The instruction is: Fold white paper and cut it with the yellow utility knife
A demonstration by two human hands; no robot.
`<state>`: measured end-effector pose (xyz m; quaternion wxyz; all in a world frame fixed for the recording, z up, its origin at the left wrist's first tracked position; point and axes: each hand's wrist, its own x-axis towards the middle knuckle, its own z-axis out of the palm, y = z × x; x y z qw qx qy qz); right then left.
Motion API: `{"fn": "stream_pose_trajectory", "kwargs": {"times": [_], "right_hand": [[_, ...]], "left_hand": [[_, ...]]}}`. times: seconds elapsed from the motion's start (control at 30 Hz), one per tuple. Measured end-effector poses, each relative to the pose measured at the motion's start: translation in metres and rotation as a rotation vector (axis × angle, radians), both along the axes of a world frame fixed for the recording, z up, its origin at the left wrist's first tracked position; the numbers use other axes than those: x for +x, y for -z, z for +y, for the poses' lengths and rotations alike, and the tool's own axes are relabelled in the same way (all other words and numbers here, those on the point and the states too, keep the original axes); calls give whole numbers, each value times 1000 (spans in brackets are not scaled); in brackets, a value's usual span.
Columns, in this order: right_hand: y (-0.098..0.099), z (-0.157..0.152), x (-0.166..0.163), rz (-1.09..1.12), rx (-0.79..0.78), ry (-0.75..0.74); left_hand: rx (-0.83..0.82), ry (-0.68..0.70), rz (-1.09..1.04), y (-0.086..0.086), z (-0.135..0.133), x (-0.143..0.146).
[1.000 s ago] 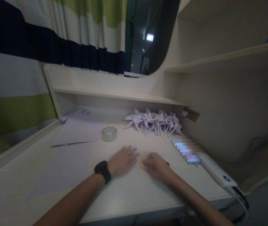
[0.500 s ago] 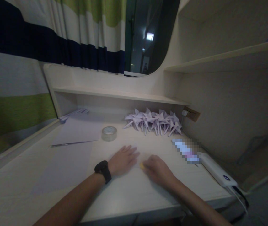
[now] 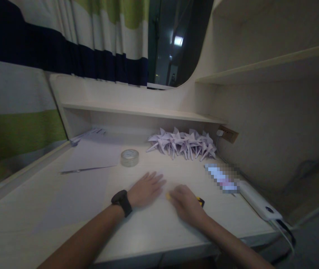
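Observation:
My left hand (image 3: 146, 189), with a black watch (image 3: 121, 201) on its wrist, lies flat and open on the pale desk (image 3: 154, 231), fingers spread. Just right of it my right hand (image 3: 186, 203) is curled over a small yellow and black tool (image 3: 200, 202), whose ends show on either side of the fingers. The spot between the two hands is too dim to make out. Behind them lies a row of folded white paper pinwheels (image 3: 183, 143).
A roll of clear tape (image 3: 129, 157) stands behind my left hand. Sheets of paper (image 3: 92, 153) lie at the left. A white power bank (image 3: 259, 203) with a cable sits at the right edge. A low shelf (image 3: 137, 111) and a striped curtain (image 3: 22, 74) close the back.
My right hand has slid slightly toward me, uncovering the yellow and black end of the tool on its right side. The left hand has stayed put.

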<state>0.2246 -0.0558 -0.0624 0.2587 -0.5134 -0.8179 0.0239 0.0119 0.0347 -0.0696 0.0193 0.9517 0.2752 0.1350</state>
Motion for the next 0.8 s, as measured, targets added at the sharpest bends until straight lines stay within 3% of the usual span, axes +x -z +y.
{"fn": "stream_pose_trajectory", "kwargs": {"times": [0.37,0.8], "right_hand": [[0,-2,1,-5,21,-12],[3,6,4,-4,39,-63]], "left_hand": [[-15,-2,32,-4,-6,-2],[-92,33,45,6,7,-5]]}}
